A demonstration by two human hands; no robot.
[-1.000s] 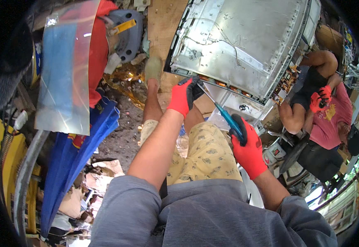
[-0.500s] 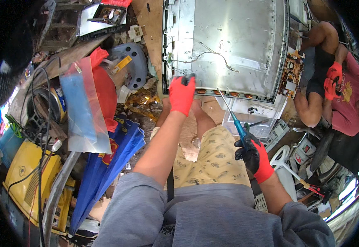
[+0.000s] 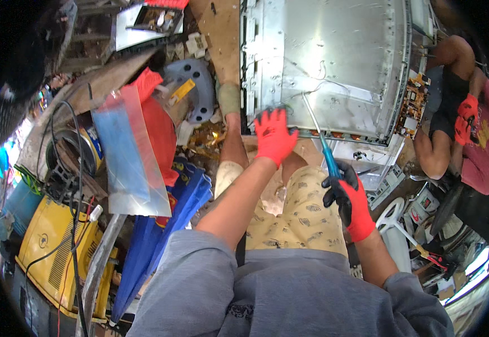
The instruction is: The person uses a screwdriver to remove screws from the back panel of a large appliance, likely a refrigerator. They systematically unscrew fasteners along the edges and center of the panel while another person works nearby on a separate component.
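Has a yellow casing (image 3: 59, 253) far left of the hands, then nearer a translucent sheet (image 3: 121, 160) overlapping blue fabric (image 3: 172, 242). Spreads the fingers of the red-gloved left hand (image 3: 275, 136) at the near edge of a metal panel (image 3: 345, 53) beyond both hands; cannot tell if touching. Grasps a teal-handled screwdriver (image 3: 328, 154) in the right hand (image 3: 352, 203), with the shaft slanted away and leftward over the panel. Has a circuit board (image 3: 411, 108) beyond and right of that hand, then a co-worker's gloved hands (image 3: 466, 119) farther right.

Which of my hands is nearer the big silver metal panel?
Left. Your left hand is at the lower-left edge of the panel, contact unclear. Your right hand is farther off, below the lower edge, holding a teal screwdriver.
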